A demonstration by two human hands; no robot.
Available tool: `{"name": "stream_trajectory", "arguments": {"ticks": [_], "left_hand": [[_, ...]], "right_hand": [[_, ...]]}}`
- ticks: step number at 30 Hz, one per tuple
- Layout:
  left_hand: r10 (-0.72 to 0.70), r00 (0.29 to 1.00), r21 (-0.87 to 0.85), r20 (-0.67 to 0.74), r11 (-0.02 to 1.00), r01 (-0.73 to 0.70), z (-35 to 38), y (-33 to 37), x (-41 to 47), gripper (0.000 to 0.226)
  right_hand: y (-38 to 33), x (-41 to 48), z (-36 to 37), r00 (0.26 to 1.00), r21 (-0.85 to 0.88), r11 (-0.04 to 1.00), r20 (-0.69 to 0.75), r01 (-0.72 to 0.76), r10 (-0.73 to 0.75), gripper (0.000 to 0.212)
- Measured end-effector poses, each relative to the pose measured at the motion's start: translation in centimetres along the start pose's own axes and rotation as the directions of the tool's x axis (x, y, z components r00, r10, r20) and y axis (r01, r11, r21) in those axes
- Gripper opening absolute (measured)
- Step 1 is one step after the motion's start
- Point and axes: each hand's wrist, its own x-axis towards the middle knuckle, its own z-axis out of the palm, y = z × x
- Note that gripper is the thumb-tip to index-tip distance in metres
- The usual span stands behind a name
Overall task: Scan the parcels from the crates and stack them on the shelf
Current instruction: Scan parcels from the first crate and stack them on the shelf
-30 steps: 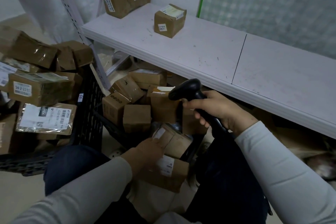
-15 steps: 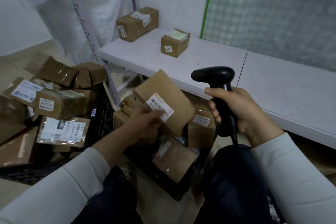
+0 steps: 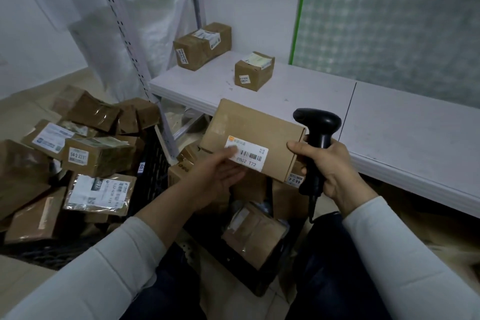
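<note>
Parcel (image 3: 257, 127) is up, label facing me, above the crate (image 3: 228, 258) and just short of the shelf (image 3: 405, 122). I see my left hand (image 3: 218, 176) pinching its near edge, thumb on the label; my right hand (image 3: 331, 166) grips the scanner (image 3: 320, 125) beside it.

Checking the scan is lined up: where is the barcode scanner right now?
Head view, right of centre: the scanner is gripped in the right hand, beside the right edge of the parcel the left hand holds, before the shelf.

Labelled parcel (image 3: 259, 127) held in left hand (image 3: 220, 176); right hand (image 3: 335, 166) grips scanner (image 3: 319, 125), thumb on parcel's edge.
</note>
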Motion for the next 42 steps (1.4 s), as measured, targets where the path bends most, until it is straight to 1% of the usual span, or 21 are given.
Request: {"name": "stream_trajectory", "arguments": {"ticks": [3,5,6,9,10,11,12,14,17,21,24,29,32,35,37,42], "left_hand": [[0.013,0.996,-0.054,-0.086,0.998,-0.018,-2.1,2.0,0.2,0.025],[0.017,0.997,-0.021,-0.081,1.000,-0.018,-3.1,3.0,-0.1,0.031],[0.039,0.996,0.000,-0.083,0.999,-0.039,-3.3,3.4,-0.2,0.031],[0.161,0.978,-0.007,-0.135,0.987,-0.163,-3.7,4.2,0.2,0.019],[0.196,0.968,-0.023,-0.154,0.979,-0.202,-3.7,4.5,0.3,0.019],[0.224,0.959,-0.040,-0.175,0.971,-0.234,-3.7,4.6,0.6,0.021],[0.241,0.950,-0.055,-0.198,0.965,-0.256,-3.6,4.7,0.8,0.023],[0.260,0.936,-0.065,-0.237,0.957,-0.283,-3.2,4.7,1.1,0.025],[0.269,0.924,-0.055,-0.271,0.954,-0.294,-2.3,4.6,1.3,0.026],[0.305,0.899,-0.038,-0.315,0.942,-0.333,-1.4,4.1,1.5,0.014],[0.323,0.887,-0.032,-0.329,0.935,-0.352,-1.3,4.1,1.7,0.017],[0.327,0.887,-0.054,-0.327,0.930,-0.363,-1.5,4.3,2.4,0.024],[0.321,0.890,-0.096,-0.326,0.925,-0.368,-1.6,4.4,2.8,0.022],[0.315,0.882,-0.099,-0.352,0.924,-0.369,-1.6,4.3,3.3,0.021],[0.284,0.887,-0.144,-0.364,0.924,-0.355,-1.6,4.4,3.7,0.022],[0.155,0.889,-0.263,-0.431,0.921,-0.288,-0.5,5.9,6.5,0.026]], "right_hand": [[-0.6,0.1,-0.4,1.000,-0.012,1.000,0.008,0.008,-0.008,0.025],[-0.8,0.5,-0.5,1.000,-0.046,0.999,0.017,0.017,-0.017,0.026],[-0.9,0.7,-0.4,0.999,-0.091,0.995,0.011,0.039,-0.038,0.026],[-1.8,0.6,-0.3,0.978,-0.273,0.943,-0.031,0.190,-0.206,0.027],[-2.3,0.3,-0.3,0.970,-0.299,0.926,-0.013,0.229,-0.244,0.028],[-2.9,-0.1,-0.3,0.969,-0.292,0.925,0.028,0.243,-0.246,0.027],[-3.4,-0.6,-0.2,0.974,-0.267,0.937,0.083,0.226,-0.211,0.024],[-3.9,-1.8,0.3,0.978,-0.227,0.965,0.186,0.134,-0.093,0.019],[-3.5,-2.9,1.7,0.968,-0.232,0.972,0.250,0.028,0.032,0.020],[-2.7,-3.3,2.4,0.954,-0.283,0.959,0.294,0.026,0.061,0.023],[-2.6,-3.0,2.3,0.958,-0.288,0.957,0.285,0.040,0.046,0.025],[-2.8,-2.6,2.5,0.966,-0.248,0.968,0.257,0.042,0.024,0.023],[-2.6,-2.3,2.5,0.966,-0.236,0.970,0.258,0.054,0.009,0.025],[-2.5,-2.0,2.4,0.964,-0.236,0.970,0.266,0.061,0.004,0.025],[-2.6,-1.7,2.4,0.962,-0.213,0.974,0.273,0.071,-0.010,0.022],[-3.2,0.1,2.2,0.968,-0.101,0.993,0.247,0.060,-0.034,0.019]]}}
